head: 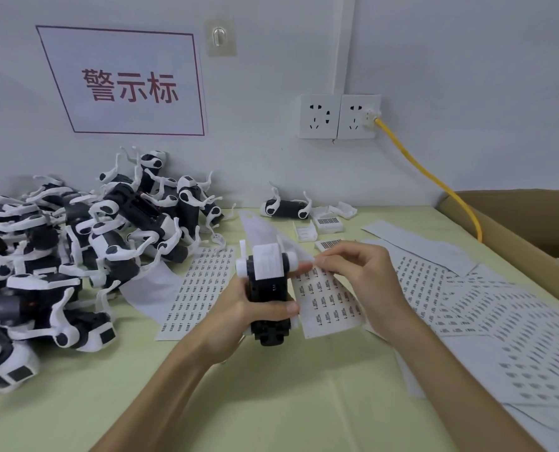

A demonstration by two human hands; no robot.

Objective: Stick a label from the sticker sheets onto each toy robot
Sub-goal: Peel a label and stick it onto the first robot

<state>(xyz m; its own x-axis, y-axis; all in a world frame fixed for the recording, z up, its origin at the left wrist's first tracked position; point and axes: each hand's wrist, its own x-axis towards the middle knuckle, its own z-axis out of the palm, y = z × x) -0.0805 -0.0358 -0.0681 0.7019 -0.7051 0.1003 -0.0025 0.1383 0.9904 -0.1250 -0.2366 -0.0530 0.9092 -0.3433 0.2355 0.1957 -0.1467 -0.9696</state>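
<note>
Far left of the left hand: pile of toy robots (76,239), jumbled. Can't tell which ones carry labels.
Just left of the left hand, flat on the table: spare sticker sheet (200,282).
Left hand (239,308): wrapped round the black body of the held toy robot (266,288), thumb across its front, white end pointing away from the wrist.
Right hand (359,272): just right of that robot. Thumb and fingertips (323,260) are pressed together on the upper edge of the working sheet (328,305), which lies under that hand and curls up behind the robot. A label already off the backing? Too small to tell.

My read of the step: peel one label.
- Lift by a corner only. Bend the backing away, not the label, so the label doesn't curl.
- Keep the glue side off the fingertips.
- Left hand turns the target face toward the right hand and locks the robot steady. The white legs could snag the sheet.
- Lay one edge first, then smooth across with the thumb.
- Risk: nothing pins the sheet, so it may rise with the label.

Right of the right hand: more sticker sheets (483,308), overlapping. Beyond them: cardboard box (516,216).
</note>
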